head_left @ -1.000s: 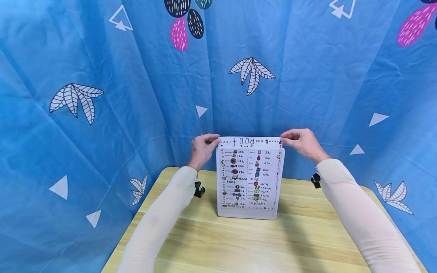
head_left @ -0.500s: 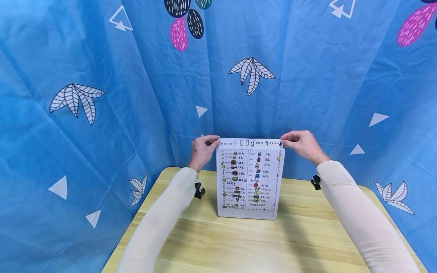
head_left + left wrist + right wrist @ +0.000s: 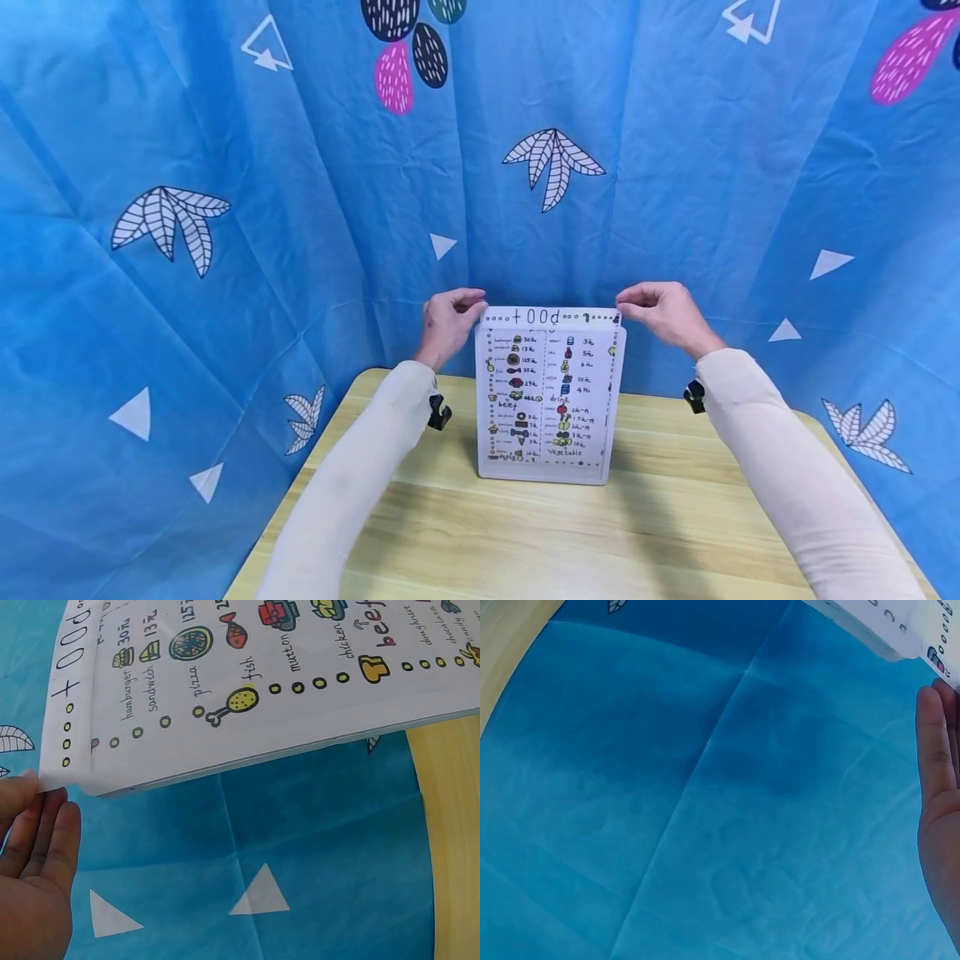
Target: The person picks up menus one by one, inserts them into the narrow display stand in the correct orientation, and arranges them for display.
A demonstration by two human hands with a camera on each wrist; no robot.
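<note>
Both-handed — left hand (image 3: 447, 323), right hand (image 3: 663, 313) pinch menu sheet (image 3: 547, 387) corners.

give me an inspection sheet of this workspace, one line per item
surface: light wooden table, bare wood at the front.
job's things: printed food sheet with its top strip sticking up out of a clear stand that stands upright on the table.
clutter: nothing seen.
hands: left hand pinches the sheet's top left corner; right hand pinches its top right corner.
cables: nothing seen; a small black device sits at each wrist.
surroundings: blue patterned cloth hangs behind and to both sides of the table.
</note>
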